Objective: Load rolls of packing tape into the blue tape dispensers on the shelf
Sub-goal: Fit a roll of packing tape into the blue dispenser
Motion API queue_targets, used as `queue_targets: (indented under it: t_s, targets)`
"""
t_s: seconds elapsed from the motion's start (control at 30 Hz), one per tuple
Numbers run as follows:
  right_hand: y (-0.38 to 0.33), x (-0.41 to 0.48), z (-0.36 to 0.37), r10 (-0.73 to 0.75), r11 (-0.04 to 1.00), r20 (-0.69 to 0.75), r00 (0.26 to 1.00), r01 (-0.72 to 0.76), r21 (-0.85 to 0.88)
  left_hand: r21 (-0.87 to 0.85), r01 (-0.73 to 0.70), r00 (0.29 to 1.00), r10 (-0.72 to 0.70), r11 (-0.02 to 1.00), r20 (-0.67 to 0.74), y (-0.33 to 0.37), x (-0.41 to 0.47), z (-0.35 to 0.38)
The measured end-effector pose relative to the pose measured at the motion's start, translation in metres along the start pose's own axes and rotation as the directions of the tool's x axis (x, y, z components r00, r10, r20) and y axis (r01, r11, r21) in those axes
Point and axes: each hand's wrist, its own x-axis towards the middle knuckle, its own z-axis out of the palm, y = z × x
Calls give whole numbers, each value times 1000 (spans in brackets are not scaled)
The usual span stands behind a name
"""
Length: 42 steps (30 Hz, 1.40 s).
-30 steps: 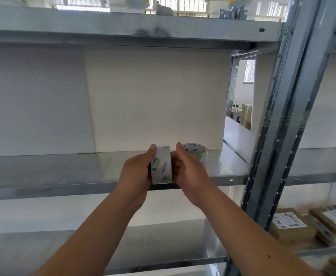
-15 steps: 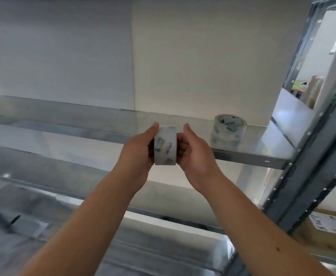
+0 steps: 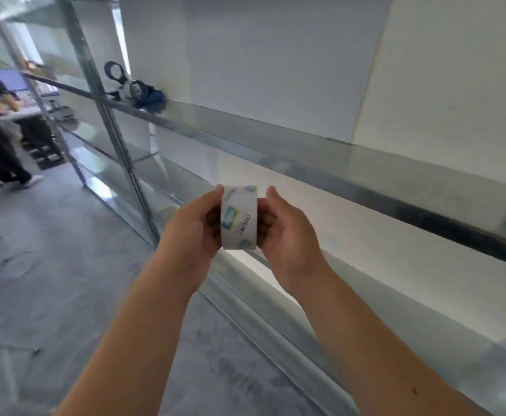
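My left hand [image 3: 196,223] and right hand [image 3: 287,228] still pinch the clear printed tape roll [image 3: 239,217] between them, fingers curled. The view has swung left: blue plastic tape dispensers [image 3: 137,91] now show on the grey metal shelf [image 3: 320,163].

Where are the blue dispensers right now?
In the head view, the dispensers sit upper left, on the shelf by an upright post, well left of and beyond the tape roll held in both hands.

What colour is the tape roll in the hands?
White, with small blue-green printed labels on the tape roll, seen in the head view.
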Motion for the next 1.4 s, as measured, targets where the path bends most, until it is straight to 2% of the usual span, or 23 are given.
queue_targets:
  t_s: [0.33, 0.57, 0.8, 0.97, 1.23, 1.4]
  targets:
    - [75, 99, 151, 82, 989, 172, 982, -59, -136, 9, -104, 969, 103, 995, -223, 62, 37, -164]
    - [124, 154, 264, 141, 990, 330, 933, -135, -43, 57, -170, 921, 180, 984, -346, 109, 64, -284]
    - [169, 200, 339, 213, 976, 448, 869, -207, -62, 77, -179, 883, 195, 981, -428, 129, 85, -374]
    - [188, 257, 370, 240, 969, 523, 818, -236, -75, 86, -173, 858, 193, 981, -477, 147, 127, -411]
    - [209, 382, 406, 301, 952, 587, 751, -279, -131, 138, -202, 761, 244, 970, -601, 181, 222, -439]
    - [208, 463, 432, 295, 955, 616, 730, -242, -171, 135, -258, 724, 284, 957, -628, 206, 287, -453]
